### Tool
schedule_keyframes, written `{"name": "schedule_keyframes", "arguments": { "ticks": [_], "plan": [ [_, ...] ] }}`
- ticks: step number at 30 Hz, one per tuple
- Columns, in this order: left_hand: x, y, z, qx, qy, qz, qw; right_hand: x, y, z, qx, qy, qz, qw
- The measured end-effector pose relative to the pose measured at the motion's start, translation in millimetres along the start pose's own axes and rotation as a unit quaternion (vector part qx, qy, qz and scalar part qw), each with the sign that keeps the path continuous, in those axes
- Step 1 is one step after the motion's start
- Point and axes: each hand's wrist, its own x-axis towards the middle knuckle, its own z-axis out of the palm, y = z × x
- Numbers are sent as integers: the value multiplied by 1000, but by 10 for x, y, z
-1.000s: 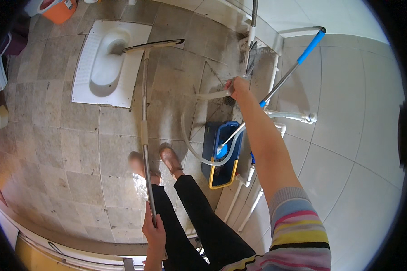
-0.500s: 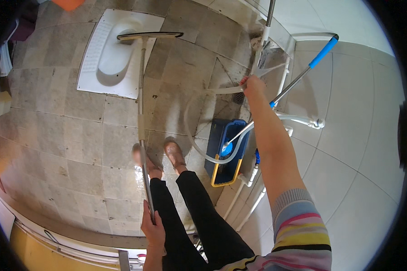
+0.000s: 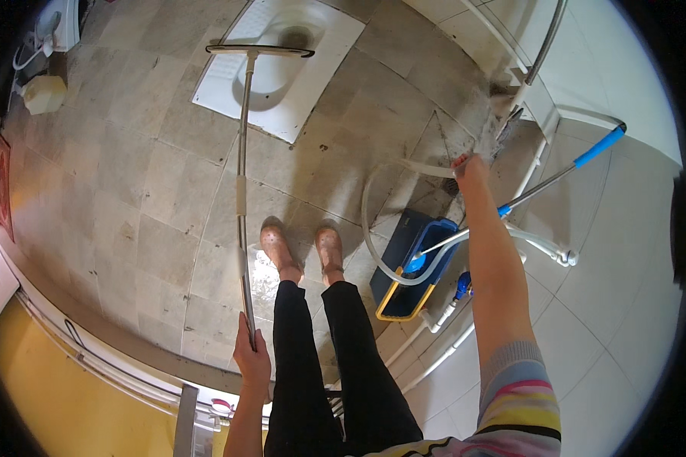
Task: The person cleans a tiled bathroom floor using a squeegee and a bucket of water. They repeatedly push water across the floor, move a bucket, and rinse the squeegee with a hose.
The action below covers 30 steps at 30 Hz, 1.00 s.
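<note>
My left hand (image 3: 251,358) is closed around the metal pole of a floor squeegee (image 3: 242,160). The squeegee's wide head lies across the view of a white squat toilet (image 3: 255,118); I cannot tell whether it touches it. Stretched out to the far right, my right hand (image 3: 469,164) grips a clear hose (image 3: 366,206) near its end. A faint stream of water shows beyond that hand, toward the wall corner. From the hand the hose loops back over a dark blue bucket (image 3: 392,247) with a yellow rim toward a wall pipe.
A long-handled brush (image 3: 545,185) with a blue grip leans from the bucket against the tiled wall. Another pole (image 3: 547,42) stands in the far right corner. White pipes (image 3: 453,346) with a blue valve (image 3: 463,286) run along the wall. A pale yellow container (image 3: 44,95) sits far left.
The view has turned left. Relative to the toilet, the squeegee head has shifted left, off the drain hole. My right hand still holds the hose, its water now falling farther forward.
</note>
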Motion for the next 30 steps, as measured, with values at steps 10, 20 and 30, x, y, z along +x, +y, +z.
{"name": "schedule_keyframes", "arguments": {
  "ticks": [10,20,30],
  "plan": [
    [456,-228,94,-21,-52,-95,994,-671,502,565,-70,-103,54,991],
    [1203,-1825,1246,37,-37,-107,993,-1073,796,854,-22,-65,94,993],
    [2109,123,1658,-43,-182,181,966,-1491,735,608,-22,-118,216,969]
  ]
}}
